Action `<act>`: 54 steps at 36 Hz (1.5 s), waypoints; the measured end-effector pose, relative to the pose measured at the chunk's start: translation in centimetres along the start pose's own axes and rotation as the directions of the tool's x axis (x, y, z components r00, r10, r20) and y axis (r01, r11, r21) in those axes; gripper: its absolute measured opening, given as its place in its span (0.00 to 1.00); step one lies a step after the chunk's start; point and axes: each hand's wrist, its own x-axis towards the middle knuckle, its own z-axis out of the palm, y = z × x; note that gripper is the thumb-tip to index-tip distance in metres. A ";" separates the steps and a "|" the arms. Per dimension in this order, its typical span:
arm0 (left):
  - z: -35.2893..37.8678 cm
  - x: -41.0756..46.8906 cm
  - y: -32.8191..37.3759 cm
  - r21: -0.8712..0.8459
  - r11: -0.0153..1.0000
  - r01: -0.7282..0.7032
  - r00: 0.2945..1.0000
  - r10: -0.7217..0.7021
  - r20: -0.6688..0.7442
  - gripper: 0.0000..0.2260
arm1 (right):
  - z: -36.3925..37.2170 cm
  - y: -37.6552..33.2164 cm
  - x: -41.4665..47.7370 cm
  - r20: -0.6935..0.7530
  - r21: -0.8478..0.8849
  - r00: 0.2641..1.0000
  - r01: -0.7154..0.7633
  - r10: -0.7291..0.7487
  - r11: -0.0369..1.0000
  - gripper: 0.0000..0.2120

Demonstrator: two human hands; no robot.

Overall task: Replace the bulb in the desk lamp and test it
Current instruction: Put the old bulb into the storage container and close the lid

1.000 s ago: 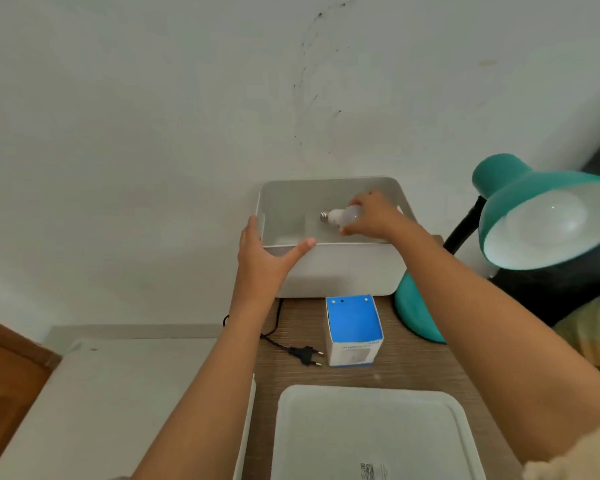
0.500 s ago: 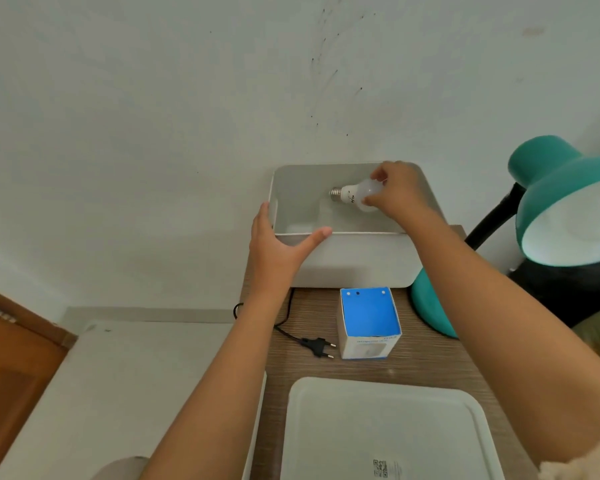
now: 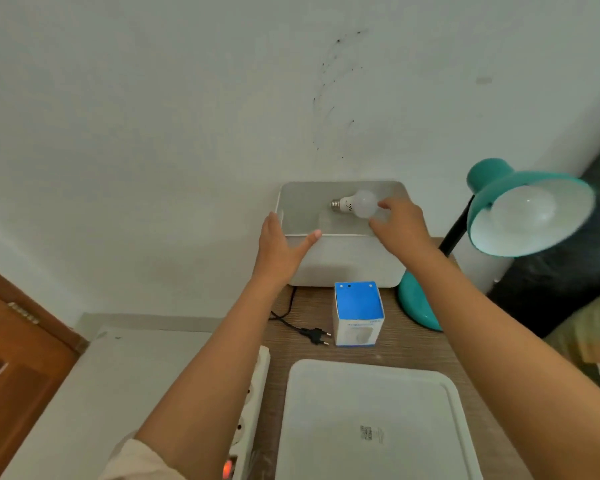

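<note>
A white bulb (image 3: 359, 203) with a metal screw base lies on its side inside the white bin (image 3: 347, 261), base pointing left. My right hand (image 3: 400, 225) hovers over the bin's right part, fingers apart, fingertips at the bulb's round end. My left hand (image 3: 278, 249) grips the bin's front-left corner, thumb along the front rim. The teal desk lamp (image 3: 530, 216) stands to the right, its shade tilted toward me, with a pale round shape inside. Its black plug (image 3: 314, 336) lies loose on the desk.
A blue and white bulb box (image 3: 359, 313) stands in front of the bin. A white lid (image 3: 374, 420) lies near me. A white power strip (image 3: 250, 410) with a lit red switch runs along the desk's left edge. Wall directly behind the bin.
My right hand has opened and drawn back slightly to the right, leaving the bulb lying in the bin. My left hand has stayed on the bin's corner.
</note>
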 end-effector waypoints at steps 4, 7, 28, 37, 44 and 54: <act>-0.5 -3.2 0.2 0.051 0.997 -0.066 0.997 0.068 -0.033 0.34 | -1.3 0.9 -5.5 -0.023 -0.028 0.998 0.050 -0.050 0.998 0.21; -0.3 -6.6 -0.6 0.116 0.990 -0.082 0.997 0.083 -0.002 0.29 | -1.7 2.4 -10.0 -0.028 -0.059 0.998 0.052 -0.053 0.997 0.21; 4.6 -26.0 -9.8 0.300 0.953 0.042 0.992 -0.074 0.099 0.33 | 1.8 14.5 -30.0 0.022 -0.133 0.969 -0.243 0.248 0.961 0.27; 4.5 -26.8 -9.0 0.193 0.975 0.107 0.990 -0.122 0.067 0.33 | 2.3 14.2 -31.1 -0.057 -0.025 0.961 -0.272 0.270 0.962 0.26; 2.9 -26.8 -7.2 0.118 0.991 0.068 0.997 -0.070 0.015 0.32 | 0.7 12.5 -31.4 -0.126 0.034 0.964 -0.232 0.235 0.972 0.26; -0.7 -20.9 -2.6 0.061 0.998 -0.033 0.991 0.040 -0.129 0.28 | -2.2 7.3 -24.8 -0.226 0.141 0.969 -0.068 0.099 0.988 0.26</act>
